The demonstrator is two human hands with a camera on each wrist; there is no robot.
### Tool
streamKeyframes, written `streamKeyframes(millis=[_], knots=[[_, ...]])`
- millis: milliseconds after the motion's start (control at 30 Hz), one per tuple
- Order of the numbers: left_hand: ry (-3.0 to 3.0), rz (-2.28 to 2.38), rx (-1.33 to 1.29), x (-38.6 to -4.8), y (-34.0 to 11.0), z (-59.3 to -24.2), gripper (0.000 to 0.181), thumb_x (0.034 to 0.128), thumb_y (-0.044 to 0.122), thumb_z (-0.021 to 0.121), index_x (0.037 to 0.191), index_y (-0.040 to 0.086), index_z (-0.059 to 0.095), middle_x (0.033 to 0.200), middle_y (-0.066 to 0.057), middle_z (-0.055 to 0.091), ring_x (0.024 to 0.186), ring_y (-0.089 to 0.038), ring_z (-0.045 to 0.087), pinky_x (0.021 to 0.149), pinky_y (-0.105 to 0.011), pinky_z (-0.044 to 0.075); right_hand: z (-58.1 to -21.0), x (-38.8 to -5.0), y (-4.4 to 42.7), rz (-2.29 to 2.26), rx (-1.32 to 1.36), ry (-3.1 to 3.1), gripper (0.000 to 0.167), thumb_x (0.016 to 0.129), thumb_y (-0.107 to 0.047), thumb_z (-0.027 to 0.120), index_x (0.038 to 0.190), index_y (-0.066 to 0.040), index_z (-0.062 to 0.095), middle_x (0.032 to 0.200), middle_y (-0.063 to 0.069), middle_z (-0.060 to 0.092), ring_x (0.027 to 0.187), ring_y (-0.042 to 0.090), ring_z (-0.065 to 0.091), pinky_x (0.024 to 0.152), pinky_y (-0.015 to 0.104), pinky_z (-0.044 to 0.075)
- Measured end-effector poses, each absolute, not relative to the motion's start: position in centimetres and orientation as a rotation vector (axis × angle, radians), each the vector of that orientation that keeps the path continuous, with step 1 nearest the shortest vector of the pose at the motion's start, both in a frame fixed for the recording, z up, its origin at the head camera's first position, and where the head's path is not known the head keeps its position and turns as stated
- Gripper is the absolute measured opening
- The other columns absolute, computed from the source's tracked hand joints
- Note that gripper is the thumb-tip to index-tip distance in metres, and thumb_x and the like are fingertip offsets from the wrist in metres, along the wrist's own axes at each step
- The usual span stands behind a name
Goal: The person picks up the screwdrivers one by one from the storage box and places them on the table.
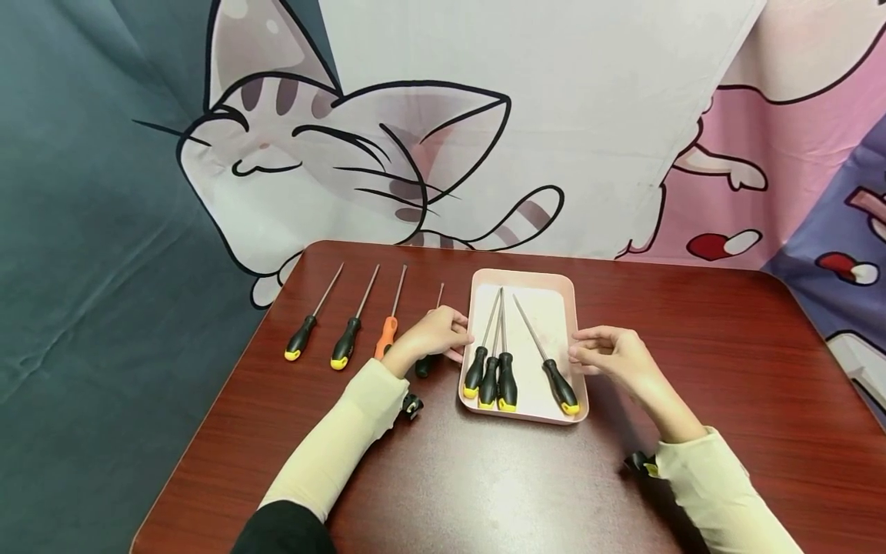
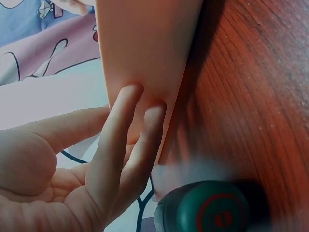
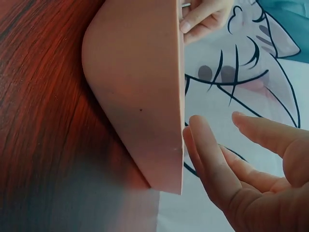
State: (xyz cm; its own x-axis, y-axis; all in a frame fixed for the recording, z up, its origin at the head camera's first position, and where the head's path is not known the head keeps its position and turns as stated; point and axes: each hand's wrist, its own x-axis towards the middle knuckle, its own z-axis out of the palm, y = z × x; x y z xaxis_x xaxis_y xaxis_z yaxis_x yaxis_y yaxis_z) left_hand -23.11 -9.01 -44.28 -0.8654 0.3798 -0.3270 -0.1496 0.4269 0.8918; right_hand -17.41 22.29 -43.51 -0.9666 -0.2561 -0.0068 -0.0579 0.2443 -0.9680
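A pink rectangular tray [image 1: 583, 400] with a white inside lies on the table and holds several screwdrivers [image 1: 507, 381] with black and yellow handles. My left hand [image 1: 432, 335] pinches the tray's left wall, thumb over the rim and fingers against the outside; the left wrist view shows two fingertips [image 2: 155, 107] on that wall. On the opposite side my right hand [image 1: 612, 354] is beside the tray's right rim. The right wrist view shows its thumb [image 3: 260, 130] apart from the fingers, whose tips are near or touching the wall; contact is unclear.
Left of the tray, two black-and-yellow screwdrivers [image 1: 346, 344] and an orange-handled screwdriver [image 1: 388, 332] lie on the brown table [image 1: 692, 331]. A dark green-handled screwdriver [image 1: 423, 367] lies partly hidden under the left hand. A cartoon cat curtain [image 1: 443, 46] hangs behind.
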Motion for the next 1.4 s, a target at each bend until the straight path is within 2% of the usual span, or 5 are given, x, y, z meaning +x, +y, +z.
streamKeyframes(millis=[233, 633, 1067, 1267, 1400], knots=[[2.190, 1.444, 0.181, -23.1, -8.9, -44.3, 0.047, 0.0961, -0.002, 0.063, 0.139, -0.014, 0.046, 0.111, -0.022, 0.066, 0.083, -0.027, 0.071, 0.065, -0.032, 0.064, -43.2, -17.2, 21.0, -1.409, -0.364, 2.682, 0.032, 0.089, -0.004, 0.074, 0.113, 0.015, 0.065, 0.092, 0.019, 0.073, 0.081, 0.025, 0.072, 0.062, 0.026, 0.062], [2.205, 1.432, 0.188, -23.0, -8.8, -44.0, 0.047, 0.0967, -0.003, 0.062, 0.139, -0.015, 0.046, 0.114, -0.024, 0.064, 0.085, -0.030, 0.072, 0.066, -0.032, 0.064, -43.2, -16.7, 19.0, -1.110, -0.514, 2.896, 0.027, 0.087, -0.001, 0.074, 0.106, 0.015, 0.065, 0.089, 0.022, 0.071, 0.079, 0.032, 0.072, 0.070, 0.045, 0.062], [2.204, 1.458, 0.157, -23.1, -8.7, -44.4, 0.047, 0.0948, -0.004, 0.063, 0.138, -0.015, 0.047, 0.116, -0.024, 0.064, 0.085, -0.030, 0.072, 0.064, -0.031, 0.064, -43.8, -16.2, 17.3, -0.770, -0.505, 3.056, 0.030, 0.082, -0.004, 0.079, 0.103, 0.013, 0.066, 0.089, 0.022, 0.069, 0.083, 0.040, 0.067, 0.070, 0.054, 0.058], [2.203, 1.437, 0.176, -23.2, -8.8, -44.2, 0.047, 0.0953, -0.003, 0.062, 0.138, -0.014, 0.047, 0.114, -0.023, 0.064, 0.085, -0.028, 0.071, 0.064, -0.031, 0.064, -43.7, -15.9, 16.8, -0.639, -0.456, 3.028, 0.022, 0.081, -0.006, 0.081, 0.078, 0.001, 0.061, 0.066, 0.009, 0.055, 0.063, 0.029, 0.058, 0.051, 0.042, 0.050], [2.200, 1.439, 0.188, -23.2, -8.8, -44.2, 0.047, 0.0954, -0.003, 0.062, 0.139, -0.014, 0.046, 0.114, -0.024, 0.064, 0.085, -0.029, 0.072, 0.064, -0.032, 0.064, -43.6, -15.7, 16.6, -0.509, -0.435, 3.006, 0.026, 0.082, -0.009, 0.081, 0.072, -0.004, 0.057, 0.067, 0.008, 0.055, 0.061, 0.027, 0.058, 0.046, 0.038, 0.047]])
